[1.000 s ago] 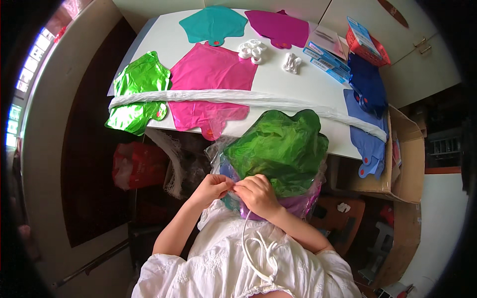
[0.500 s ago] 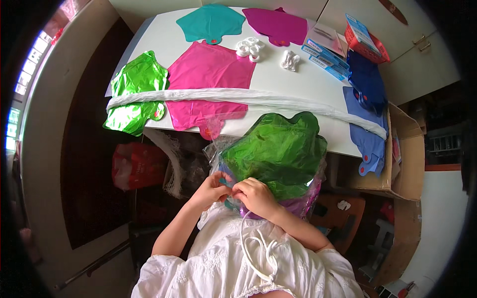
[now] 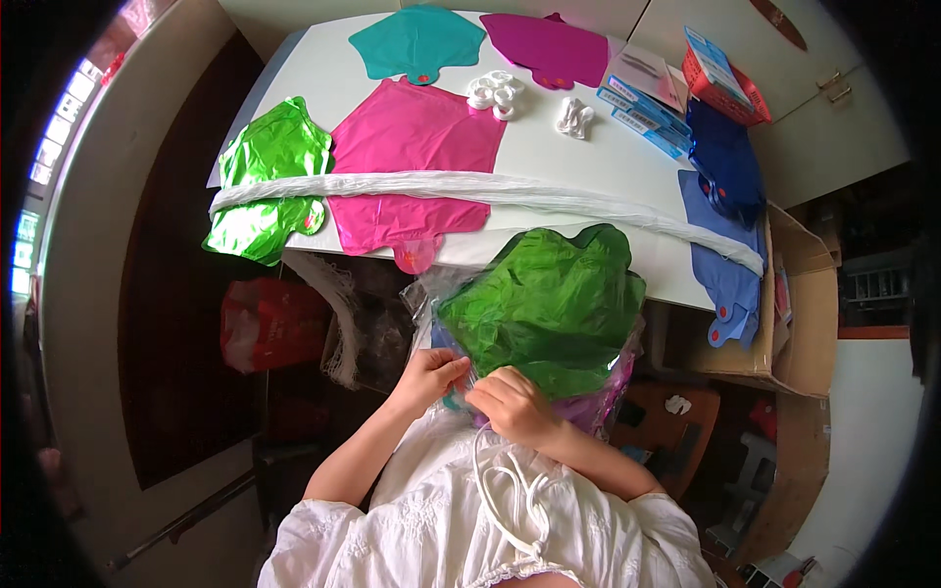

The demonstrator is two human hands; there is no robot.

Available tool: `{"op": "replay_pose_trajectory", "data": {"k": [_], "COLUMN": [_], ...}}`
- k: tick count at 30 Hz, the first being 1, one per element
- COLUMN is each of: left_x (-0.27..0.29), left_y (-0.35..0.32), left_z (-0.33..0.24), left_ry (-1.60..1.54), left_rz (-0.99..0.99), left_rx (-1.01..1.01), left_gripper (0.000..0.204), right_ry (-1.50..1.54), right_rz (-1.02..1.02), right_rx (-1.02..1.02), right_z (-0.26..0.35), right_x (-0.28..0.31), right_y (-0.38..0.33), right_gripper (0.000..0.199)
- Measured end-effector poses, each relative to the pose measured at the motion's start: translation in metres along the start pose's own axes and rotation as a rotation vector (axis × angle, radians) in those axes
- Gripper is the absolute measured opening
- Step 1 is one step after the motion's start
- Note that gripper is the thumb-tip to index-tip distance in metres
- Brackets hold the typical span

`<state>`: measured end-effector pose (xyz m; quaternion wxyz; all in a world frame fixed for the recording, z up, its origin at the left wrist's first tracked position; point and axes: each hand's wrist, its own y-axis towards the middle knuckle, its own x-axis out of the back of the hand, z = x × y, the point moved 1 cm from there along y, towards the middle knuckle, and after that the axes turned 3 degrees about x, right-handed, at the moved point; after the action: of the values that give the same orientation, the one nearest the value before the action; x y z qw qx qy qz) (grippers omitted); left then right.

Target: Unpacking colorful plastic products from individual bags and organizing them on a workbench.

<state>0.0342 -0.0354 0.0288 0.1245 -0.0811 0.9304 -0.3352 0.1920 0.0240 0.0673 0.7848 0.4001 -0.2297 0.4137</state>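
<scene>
At the near edge of the white worktop (image 3: 588, 162), a crinkled clear plastic bag (image 3: 427, 294) held a glossy, lobed green foil sheet (image 3: 549, 309), with purple foil (image 3: 580, 412) showing below. The left hand (image 3: 431, 377) and right hand (image 3: 517, 403), grips narrow, pinched the bag's filmy lower-left edge.

Looks like a home workroom: cupboard doors (image 3: 799, 98) at two o'clock, window (image 3: 54, 147) at ten, white table (image 3: 554, 157) with foil shapes (image 3: 417, 132) at twelve

Behind the bag (image 3: 427, 294), strands (image 3: 559, 201) lie across the table (image 3: 598, 162), left of the carton (image 3: 812, 328).
</scene>
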Motion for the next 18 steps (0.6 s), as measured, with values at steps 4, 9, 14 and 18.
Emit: {"op": "replay_pose_trajectory", "data": {"k": [4,9,14,18], "left_x": [0.013,0.023,0.025,0.019], "left_y": [0.007,-0.002,0.007,0.017], "left_z": [-0.002,0.005,0.007,-0.006], "left_ry": [-0.067,-0.001,-0.136,-0.132], "left_rz": [-0.135,-0.107,-0.061,-0.131], "left_rx": [-0.070,-0.108,-0.195,-0.107], "left_gripper": [0.021,0.020,0.032,0.033], "right_ry": [0.120,0.248,0.201,0.174], "right_rz": [0.041,0.059,0.008,-0.035], "right_rx": [0.111,0.054,0.102,-0.101], "right_z": [0.005,0.018,0.007,0.005], "right_x": [0.010,0.042,0.033,0.028], "right_y": [-0.016,-0.023,-0.034,-0.034], "right_gripper": [0.013,0.009,0.031,0.037]}}
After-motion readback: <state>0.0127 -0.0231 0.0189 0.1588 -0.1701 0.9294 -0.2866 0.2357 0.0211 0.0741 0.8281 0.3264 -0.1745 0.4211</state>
